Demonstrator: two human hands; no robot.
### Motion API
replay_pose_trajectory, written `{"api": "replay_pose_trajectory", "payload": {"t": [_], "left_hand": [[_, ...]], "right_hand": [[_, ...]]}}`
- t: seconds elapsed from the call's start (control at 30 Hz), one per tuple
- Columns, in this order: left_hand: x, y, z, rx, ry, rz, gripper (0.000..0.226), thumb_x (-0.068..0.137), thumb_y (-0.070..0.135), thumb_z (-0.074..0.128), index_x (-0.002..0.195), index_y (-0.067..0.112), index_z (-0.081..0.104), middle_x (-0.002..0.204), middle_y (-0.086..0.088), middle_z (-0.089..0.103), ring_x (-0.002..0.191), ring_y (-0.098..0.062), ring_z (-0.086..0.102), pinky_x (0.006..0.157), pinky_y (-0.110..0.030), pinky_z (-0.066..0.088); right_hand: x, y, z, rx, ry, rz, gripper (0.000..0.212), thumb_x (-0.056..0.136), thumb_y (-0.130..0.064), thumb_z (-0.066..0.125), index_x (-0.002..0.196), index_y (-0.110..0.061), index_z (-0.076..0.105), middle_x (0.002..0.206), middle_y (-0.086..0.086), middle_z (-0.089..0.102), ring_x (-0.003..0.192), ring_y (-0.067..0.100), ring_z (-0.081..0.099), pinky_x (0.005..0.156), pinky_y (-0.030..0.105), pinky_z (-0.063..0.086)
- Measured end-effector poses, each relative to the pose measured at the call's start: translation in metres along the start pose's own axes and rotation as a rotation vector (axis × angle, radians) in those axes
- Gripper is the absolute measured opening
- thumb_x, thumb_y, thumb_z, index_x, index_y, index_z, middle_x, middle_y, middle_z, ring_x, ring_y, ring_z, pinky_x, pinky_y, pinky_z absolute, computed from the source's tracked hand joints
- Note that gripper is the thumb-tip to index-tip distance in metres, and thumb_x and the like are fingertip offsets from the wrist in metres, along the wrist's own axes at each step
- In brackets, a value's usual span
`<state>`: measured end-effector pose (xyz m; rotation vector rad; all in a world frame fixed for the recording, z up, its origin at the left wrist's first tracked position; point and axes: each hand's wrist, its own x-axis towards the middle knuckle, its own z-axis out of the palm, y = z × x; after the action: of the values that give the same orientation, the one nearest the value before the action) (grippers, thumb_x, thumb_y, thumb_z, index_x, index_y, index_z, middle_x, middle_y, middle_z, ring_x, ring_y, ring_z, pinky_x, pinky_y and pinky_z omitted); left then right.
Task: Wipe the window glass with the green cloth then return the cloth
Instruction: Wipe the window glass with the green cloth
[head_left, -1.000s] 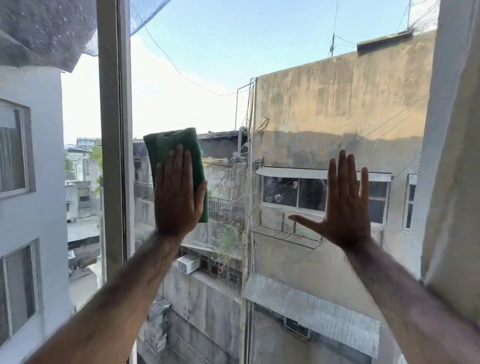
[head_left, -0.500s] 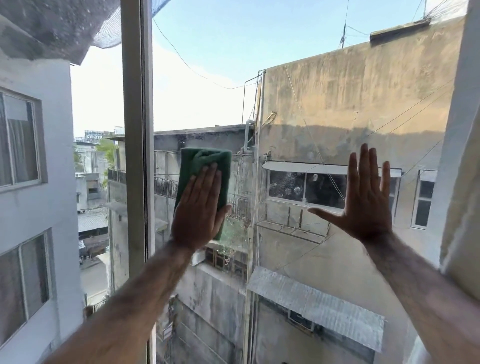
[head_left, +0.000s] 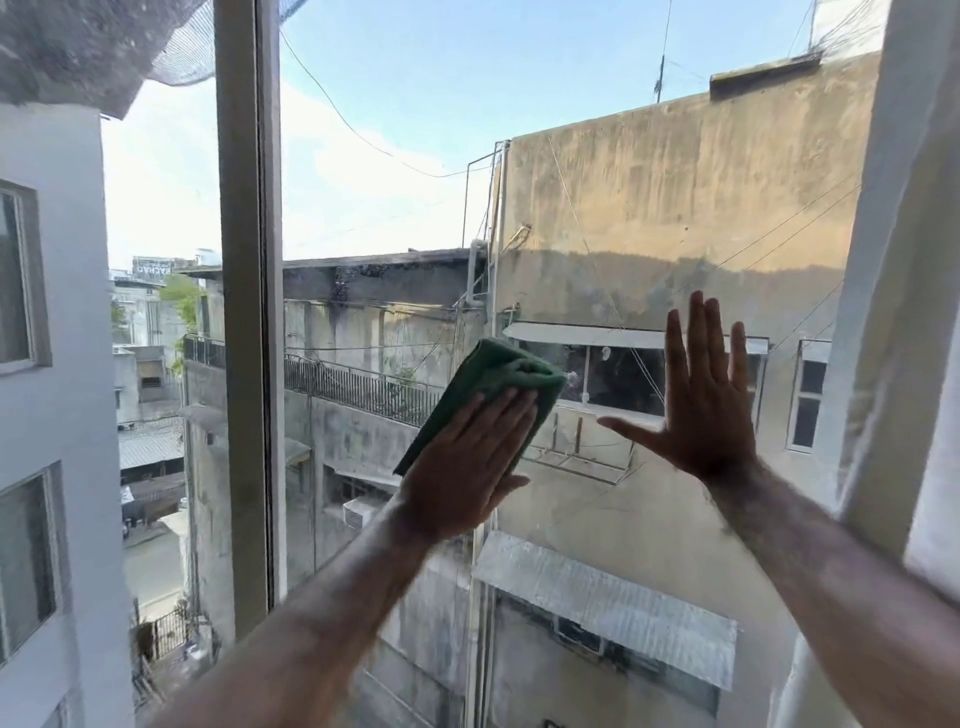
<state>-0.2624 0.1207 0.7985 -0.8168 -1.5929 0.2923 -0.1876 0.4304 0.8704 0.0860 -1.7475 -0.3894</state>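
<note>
Two flat hands: left hand (head_left: 467, 467) on green cloth (head_left: 488, 379)

Left hand (head_left: 467, 462) and green cloth (head_left: 488, 387) now further right across the glass (head_left: 395, 182), away from the frame (head_left: 247, 312) and close beside the right hand (head_left: 701, 400). Cloth now tilted, top leaning right, formerly near upright.

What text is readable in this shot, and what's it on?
Distant rooftop sign, left of the window frame: white letters on a dark board, too small and blurred to read with confidence.
Nothing legible on the green cloth, the window glass or the building wall opposite.
</note>
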Motion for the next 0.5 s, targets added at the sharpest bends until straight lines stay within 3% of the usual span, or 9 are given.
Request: {"api": "replay_pose_trajectory", "payload": {"t": [0.13,0.2,0.3,0.4,0.5], "left_hand": [[-0.040,-0.042,-0.008,0.034,-0.017,0.025,0.075,0.110,0.054,0.036,0.164,0.002,0.023,0.173,-0.018,0.022,0.162,-0.034,0.020,0.127,-0.055,0.031],[-0.021,-0.066,-0.013,-0.002,0.035,-0.178,0.074,0.110,0.051,0.039,0.162,0.001,0.027,0.171,-0.020,0.027,0.160,-0.036,0.023,0.126,-0.058,0.033],[0.048,-0.083,-0.025,-0.106,0.129,-0.564,0.073,0.108,0.045,0.045,0.162,-0.001,0.027,0.171,-0.020,0.027,0.161,-0.035,0.022,0.132,-0.055,0.021],[0.121,-0.074,-0.037,-0.116,0.163,-0.781,0.077,0.107,0.053,0.036,0.162,0.000,0.027,0.171,-0.019,0.028,0.161,-0.034,0.023,0.132,-0.054,0.018],[0.153,-0.051,-0.037,-0.123,0.177,-0.644,0.077,0.107,0.055,0.034,0.161,0.000,0.030,0.170,-0.019,0.030,0.160,-0.035,0.025,0.132,-0.054,0.019]], "right_hand": [[-0.007,0.013,0.001,-0.014,-0.014,-0.084,0.134,0.089,-0.098,0.045,0.169,0.007,0.022,0.180,0.034,0.011,0.171,0.047,0.012,0.139,0.066,0.008],[-0.007,0.016,0.002,-0.012,-0.003,-0.083,0.133,0.089,-0.097,0.046,0.169,0.007,0.024,0.180,0.033,0.012,0.171,0.047,0.013,0.140,0.065,0.008],[-0.007,0.015,0.004,0.004,0.002,-0.078,0.133,0.089,-0.096,0.049,0.169,0.007,0.024,0.181,0.032,0.011,0.171,0.046,0.012,0.140,0.065,0.009],[-0.008,0.016,0.006,0.031,-0.001,-0.071,0.133,0.088,-0.097,0.049,0.170,0.005,0.023,0.182,0.031,0.008,0.172,0.044,0.008,0.139,0.066,0.009],[-0.007,0.018,0.007,0.045,0.008,-0.072,0.133,0.087,-0.096,0.052,0.170,0.004,0.022,0.182,0.029,0.006,0.172,0.043,0.007,0.139,0.066,0.011]]}}
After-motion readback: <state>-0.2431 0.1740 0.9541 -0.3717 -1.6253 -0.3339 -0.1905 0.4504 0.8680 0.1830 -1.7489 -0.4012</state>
